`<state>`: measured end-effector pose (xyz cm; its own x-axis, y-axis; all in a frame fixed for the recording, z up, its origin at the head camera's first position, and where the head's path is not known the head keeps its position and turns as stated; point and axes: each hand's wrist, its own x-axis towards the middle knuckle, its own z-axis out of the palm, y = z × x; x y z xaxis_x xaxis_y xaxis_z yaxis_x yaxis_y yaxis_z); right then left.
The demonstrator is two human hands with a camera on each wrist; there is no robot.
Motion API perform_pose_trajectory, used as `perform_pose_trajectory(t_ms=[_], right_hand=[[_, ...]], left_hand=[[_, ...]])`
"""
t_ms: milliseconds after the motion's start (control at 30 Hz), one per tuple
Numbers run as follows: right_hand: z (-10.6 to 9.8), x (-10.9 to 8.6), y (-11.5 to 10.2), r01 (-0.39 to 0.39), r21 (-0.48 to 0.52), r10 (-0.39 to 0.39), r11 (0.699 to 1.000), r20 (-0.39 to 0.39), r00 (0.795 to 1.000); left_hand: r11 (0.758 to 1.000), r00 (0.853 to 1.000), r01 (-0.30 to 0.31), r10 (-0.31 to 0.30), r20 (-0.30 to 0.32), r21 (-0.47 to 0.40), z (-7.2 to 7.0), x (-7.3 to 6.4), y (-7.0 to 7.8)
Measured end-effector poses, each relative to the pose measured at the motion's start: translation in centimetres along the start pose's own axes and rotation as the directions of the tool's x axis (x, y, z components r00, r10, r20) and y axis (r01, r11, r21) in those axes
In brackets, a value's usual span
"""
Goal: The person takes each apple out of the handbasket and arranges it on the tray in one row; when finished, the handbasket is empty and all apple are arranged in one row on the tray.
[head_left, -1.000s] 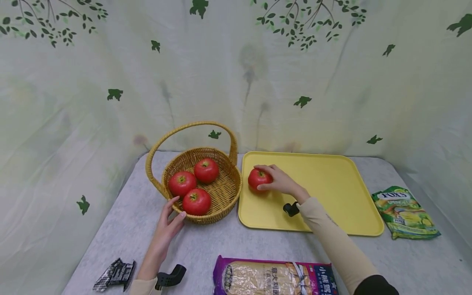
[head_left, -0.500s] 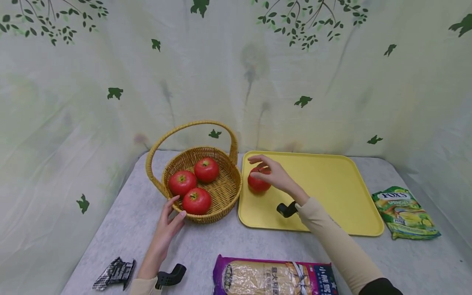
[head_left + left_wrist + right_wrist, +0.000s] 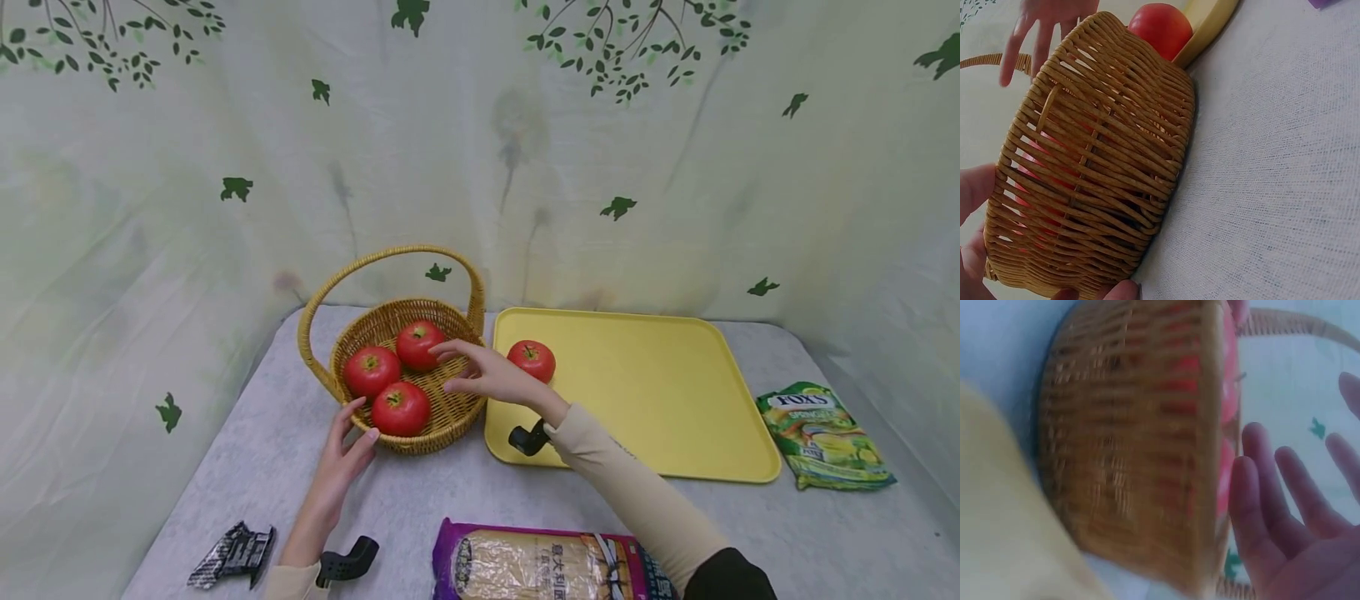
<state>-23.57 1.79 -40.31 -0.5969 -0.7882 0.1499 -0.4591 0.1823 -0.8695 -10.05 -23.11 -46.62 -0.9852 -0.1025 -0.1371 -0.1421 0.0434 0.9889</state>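
A wicker basket [image 3: 457, 429] with an arched handle holds three red apples: one at the left [image 3: 371, 372], one at the back [image 3: 420, 345] and one at the front [image 3: 401, 409]. At its near left side my left hand [image 3: 341, 467] grips the rim, thumb and fingers spread around the wall. My right hand [image 3: 498, 379] hovers above the basket's right part, fingers loosely extended and nothing held; its fingertips appear near the back apple. One more apple [image 3: 532, 360] sits on the left end of the yellow tray [image 3: 637, 392]. Motion blurs the right wrist view.
A green candy bag [image 3: 825, 435] lies right of the tray. A purple-edged noodle pack [image 3: 540, 562] lies at the front of the table. Small black-and-silver wrappers [image 3: 234, 556] are at the front left. A leaf-patterned curtain [image 3: 562, 167] hangs behind.
My right hand has let go of the apple on the tray, lifted away and moved left over the basket. That apple stays on the tray. My left hand has not visibly moved.
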Motion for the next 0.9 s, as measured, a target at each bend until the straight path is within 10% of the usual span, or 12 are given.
perform_pose_trajectory(t_ms=[300, 567, 900], right_hand=[[2.7, 2.6, -0.1, 0.01, -0.155, 0.01, 0.988, 0.132, 0.991], [4.4, 3.6, -0.4, -0.073, -0.411, 0.158, 0.909, 0.175, 0.972], [6.0, 4.6, -0.9, -0.165, -0.413, 0.264, 0.896, 0.196, 0.944]], left_hand=[[1.0, 1.0, -0.006, 0.006, 0.011, -0.005, 0.0, 0.0, -0.2], [1.0, 1.0, -0.015, 0.015, 0.018, -0.004, 0.0, 0.0, -0.2], [1.0, 1.0, -0.024, 0.024, 0.015, -0.009, 0.0, 0.0, -0.3]])
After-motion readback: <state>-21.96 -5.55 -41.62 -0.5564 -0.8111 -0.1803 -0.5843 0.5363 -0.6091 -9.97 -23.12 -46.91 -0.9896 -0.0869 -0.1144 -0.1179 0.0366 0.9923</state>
